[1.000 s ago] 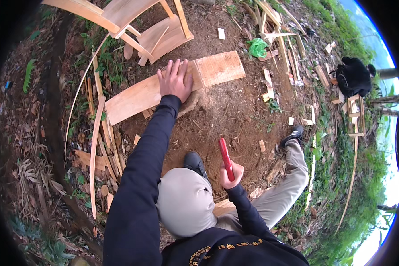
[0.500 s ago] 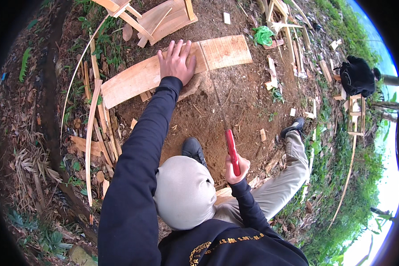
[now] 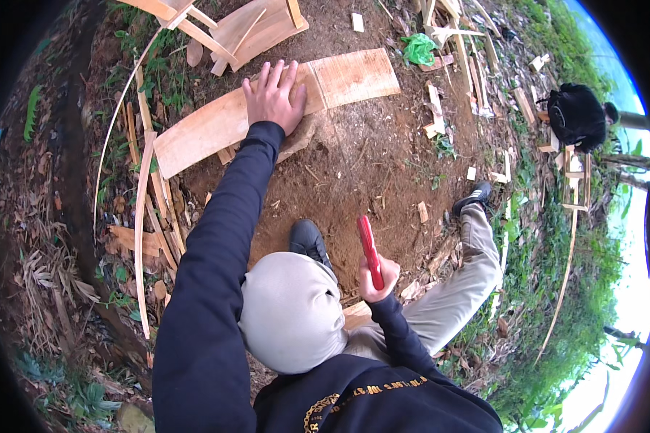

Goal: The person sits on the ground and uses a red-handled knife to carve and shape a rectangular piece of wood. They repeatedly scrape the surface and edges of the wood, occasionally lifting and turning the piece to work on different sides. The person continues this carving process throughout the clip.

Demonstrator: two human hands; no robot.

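Observation:
A long, pale wooden board (image 3: 201, 131) lies crosswise in front of me, partly over what looks like a wood block (image 3: 295, 146). A thin cut line crosses it right of centre. My left hand (image 3: 273, 101) lies flat on the board left of that line, fingers spread, and is open. Nearer my body, my right hand (image 3: 381, 278) is closed around the red handle of a handsaw (image 3: 368, 244). The blade is too blurred to follow between the handle and the board.
Wooden pieces with legs (image 3: 256, 32) stand beyond the board. Long thin strips (image 3: 143, 231) lie at left. A green plastic bag (image 3: 419, 49), offcuts (image 3: 435, 108) and a black backpack (image 3: 576, 117) are at right. My shoes (image 3: 309, 242) rest on bare soil.
The handsaw and my right hand have drawn back slightly toward my body. My left hand stays in place on the board. The whole view has shifted a little.

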